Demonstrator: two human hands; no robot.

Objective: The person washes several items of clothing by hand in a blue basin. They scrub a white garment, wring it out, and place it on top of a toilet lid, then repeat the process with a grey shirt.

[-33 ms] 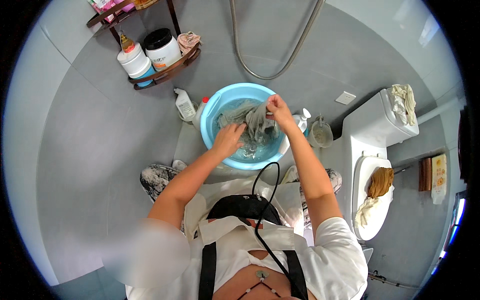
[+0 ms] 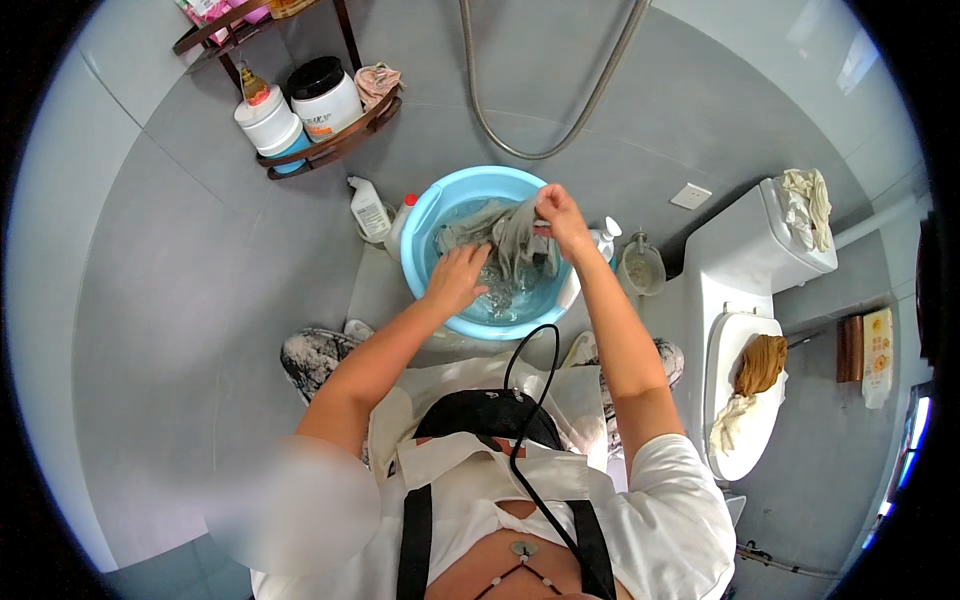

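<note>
A light-blue basin (image 2: 422, 205) with water in it stands on the floor in front of me. Soaking in the water is a wet grey cloth (image 2: 512, 238), partly under the surface and bunched up. At the basin's right side my right hand (image 2: 562, 222) pinches one edge of the cloth and holds it up out of the water. My left hand (image 2: 458, 280) is over the near left part of the basin, its fingers apart and reaching to the cloth; their tips are partly hidden.
White bottles (image 2: 370, 210) stand left of the basin, a pump bottle (image 2: 606, 238) right of it. A corner shelf (image 2: 335, 150) holds jars. A shower hose (image 2: 540, 155) hangs behind. To the right is a toilet (image 2: 740, 450) with cloths on its lid and tank. A black cable (image 2: 515, 455) dangles before me.
My right hand has shifted very slightly, and the lifted folds of the cloth hang a little differently. Everything else looks the same.
</note>
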